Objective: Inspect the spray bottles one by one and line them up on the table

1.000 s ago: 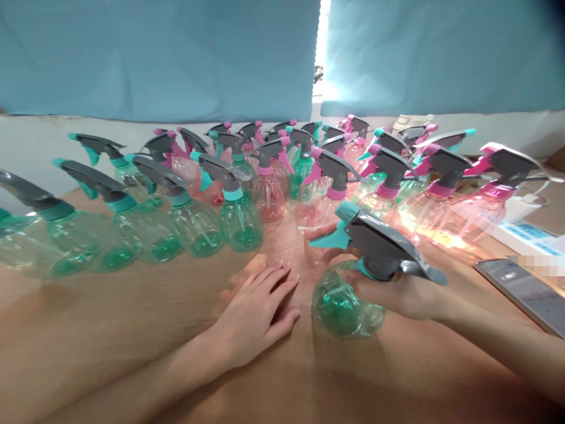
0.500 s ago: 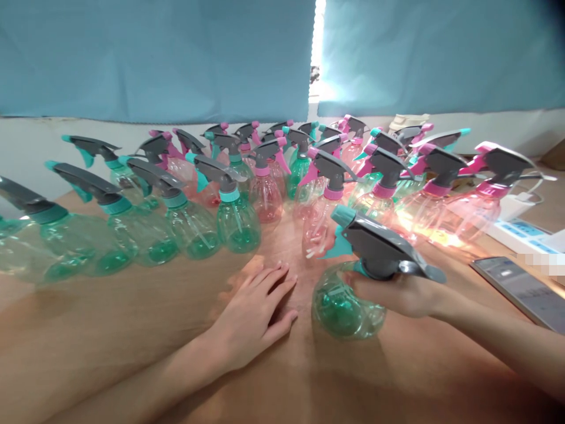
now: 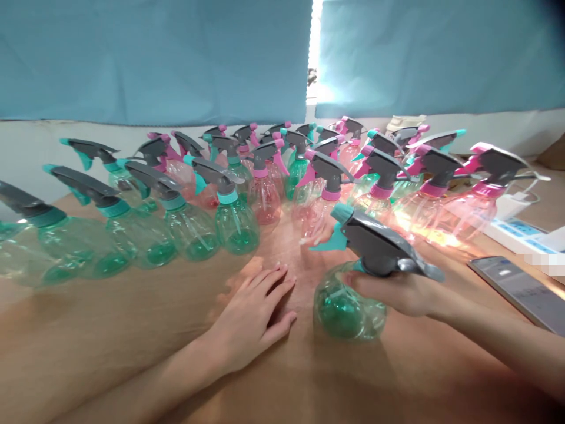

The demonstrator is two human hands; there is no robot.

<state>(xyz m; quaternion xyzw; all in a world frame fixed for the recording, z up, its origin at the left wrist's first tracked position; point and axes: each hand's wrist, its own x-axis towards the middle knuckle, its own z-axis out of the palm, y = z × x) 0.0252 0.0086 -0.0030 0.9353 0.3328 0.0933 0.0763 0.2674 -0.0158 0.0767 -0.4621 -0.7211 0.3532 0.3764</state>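
Note:
My right hand [image 3: 397, 291] grips a clear green spray bottle [image 3: 342, 309] round its neck, under the grey head. Its teal nozzle points to the far left, and my fingertips show by the teal trigger [image 3: 331, 240]. Behind the grey head the other fingers are partly hidden. My left hand [image 3: 258, 309] lies flat on the wooden table [image 3: 247, 394], fingers spread, holding nothing, left of that bottle. Beyond my left hand stands another green spray bottle [image 3: 237, 229]. A pink spray bottle [image 3: 318, 215] is just behind the held one.
Rows of spray bottles fill the back: green ones [image 3: 141, 235] on the left, pink ones [image 3: 472, 206] on the right. A phone [image 3: 516, 291] lies at the right, near a white power strip [image 3: 516, 232]. Blue blinds [image 3: 154, 59] hang behind.
My right fingertips and the teal trigger have swung slightly outward, to the left, away from the bottle. My left hand has stayed in place. The view has shifted a little.

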